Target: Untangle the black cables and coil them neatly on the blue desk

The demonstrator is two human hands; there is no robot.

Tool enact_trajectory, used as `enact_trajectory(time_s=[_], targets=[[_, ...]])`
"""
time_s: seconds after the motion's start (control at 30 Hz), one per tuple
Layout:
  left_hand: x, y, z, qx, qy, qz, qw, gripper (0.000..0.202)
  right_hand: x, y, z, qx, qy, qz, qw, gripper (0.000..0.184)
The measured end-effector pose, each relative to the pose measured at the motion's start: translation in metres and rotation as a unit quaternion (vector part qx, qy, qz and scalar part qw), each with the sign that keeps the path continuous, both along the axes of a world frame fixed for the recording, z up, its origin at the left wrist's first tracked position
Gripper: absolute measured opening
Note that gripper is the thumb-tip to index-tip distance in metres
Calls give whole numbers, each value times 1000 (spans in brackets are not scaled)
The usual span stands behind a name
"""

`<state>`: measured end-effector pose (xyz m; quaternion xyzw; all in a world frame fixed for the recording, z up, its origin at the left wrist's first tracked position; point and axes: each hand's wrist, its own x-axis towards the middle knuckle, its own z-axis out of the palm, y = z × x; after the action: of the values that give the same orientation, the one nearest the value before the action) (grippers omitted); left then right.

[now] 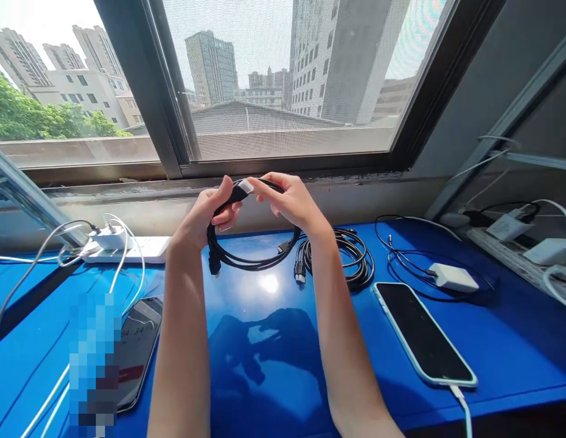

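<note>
Both hands hold a coiled black cable [251, 258] up over the blue table [274, 340]. My left hand [210, 210] grips the top of the coil with fingers closed around it. My right hand [289, 201] pinches a light strap or tie [245, 186] at the top of the same coil. The loop hangs below the hands, with a plug end dangling at its lower left. Behind my right wrist a second coil of black cable [351, 255] lies on the table.
A phone [422, 333] on a white lead lies at the right, a white charger [453, 277] with a thin black cord behind it. Another phone [137, 350] lies at the left. A white power strip [128, 248] with plugs sits by the window sill. More chargers rest on a shelf [524, 249] at the far right.
</note>
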<state>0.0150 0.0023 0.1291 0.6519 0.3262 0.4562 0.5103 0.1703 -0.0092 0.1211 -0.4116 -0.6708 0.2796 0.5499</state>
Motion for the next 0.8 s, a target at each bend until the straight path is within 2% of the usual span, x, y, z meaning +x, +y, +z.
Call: enact_trajectory(time_s=[0.1,0.2,0.27,0.33,0.43,0.5,0.67,0.8], targets=[[-2,6,-2,19,-9,14,1000,47,-1,8,-6,-3,-42,-68,997,32],[-2,14,-5,11,-20,69,997,44,2,11,-10,-46,-88,-136,986,15],[-4,19,-8,-21,20,126,992,41,6,12,-11,-128,-130,-138,974,12],[-6,23,-14,-77,123,160,976,41,10,12,-14,-225,-181,-108,951,17],[-11,28,-26,-173,307,144,925,49,12,15,-24,-324,-236,-68,913,17],[-13,32,-35,-216,379,122,892,51,10,18,-32,-364,-256,-48,894,13],[-19,44,-57,-263,467,84,840,25,2,29,-50,-431,-304,-13,850,9],[-27,52,-68,-271,518,54,810,16,-2,34,-56,-446,-326,-3,834,13]])
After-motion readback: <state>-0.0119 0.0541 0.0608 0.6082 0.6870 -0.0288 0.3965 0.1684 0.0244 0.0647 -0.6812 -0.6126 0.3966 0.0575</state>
